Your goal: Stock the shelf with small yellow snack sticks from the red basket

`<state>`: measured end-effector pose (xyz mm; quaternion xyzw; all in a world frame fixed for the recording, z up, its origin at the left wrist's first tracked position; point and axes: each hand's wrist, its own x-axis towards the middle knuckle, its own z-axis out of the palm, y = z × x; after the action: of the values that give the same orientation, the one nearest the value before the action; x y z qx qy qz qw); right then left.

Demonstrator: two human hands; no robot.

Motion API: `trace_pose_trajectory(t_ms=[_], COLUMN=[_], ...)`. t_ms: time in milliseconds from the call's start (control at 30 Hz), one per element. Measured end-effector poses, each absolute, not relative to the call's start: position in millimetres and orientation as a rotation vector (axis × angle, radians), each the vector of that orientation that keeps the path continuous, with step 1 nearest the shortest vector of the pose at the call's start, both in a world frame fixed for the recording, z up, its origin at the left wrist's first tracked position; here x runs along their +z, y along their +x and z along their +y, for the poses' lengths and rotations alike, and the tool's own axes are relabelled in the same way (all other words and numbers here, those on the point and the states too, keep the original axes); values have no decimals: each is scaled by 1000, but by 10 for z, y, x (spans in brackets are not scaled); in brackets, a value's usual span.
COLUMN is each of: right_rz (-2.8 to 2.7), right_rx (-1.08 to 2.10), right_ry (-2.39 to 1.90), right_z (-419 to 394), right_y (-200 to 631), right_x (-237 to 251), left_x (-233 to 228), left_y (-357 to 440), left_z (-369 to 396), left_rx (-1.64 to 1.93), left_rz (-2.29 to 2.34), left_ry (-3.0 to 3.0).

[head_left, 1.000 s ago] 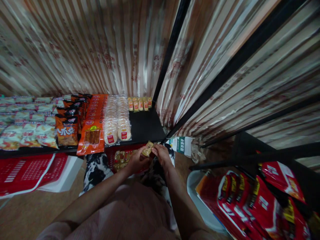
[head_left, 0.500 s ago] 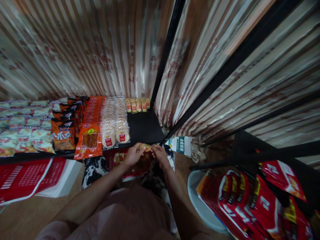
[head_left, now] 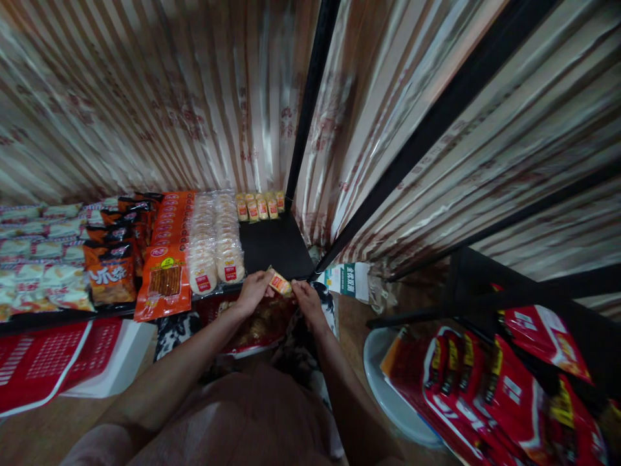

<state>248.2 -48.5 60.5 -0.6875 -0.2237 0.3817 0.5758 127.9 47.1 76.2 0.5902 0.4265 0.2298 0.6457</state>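
Black shelf (head_left: 276,246) at twelve o'clock; left hand (head_left: 253,291), right hand (head_left: 305,303) pinching small packet (head_left: 280,283) together, presumably steadied level.

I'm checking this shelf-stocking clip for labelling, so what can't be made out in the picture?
- Small yellow snack packet held between left hand and right hand: print too small, head view.
- Red plastic basket under the black shelf: contents blurred and partly covered by the forearms.
- Red glossy bags at lower right: cut off by the frame edge.
- Small yellow packets at the shelf's back: labels too small.
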Motion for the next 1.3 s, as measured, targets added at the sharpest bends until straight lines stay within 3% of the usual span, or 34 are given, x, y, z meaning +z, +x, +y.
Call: trace_pose_trajectory(t_ms=[433,1300], right_rz=[-434,-348], right_rx=[1004,792], right_ry=[-1437,-1407], right_z=[-424,-74], right_y=[2487,2663], right_x=[699,688], left_x=[875,828], left_y=[1437,1518], left_z=[375,264], left_rx=[527,585], left_rz=[1122,1053], left_ry=[877,927])
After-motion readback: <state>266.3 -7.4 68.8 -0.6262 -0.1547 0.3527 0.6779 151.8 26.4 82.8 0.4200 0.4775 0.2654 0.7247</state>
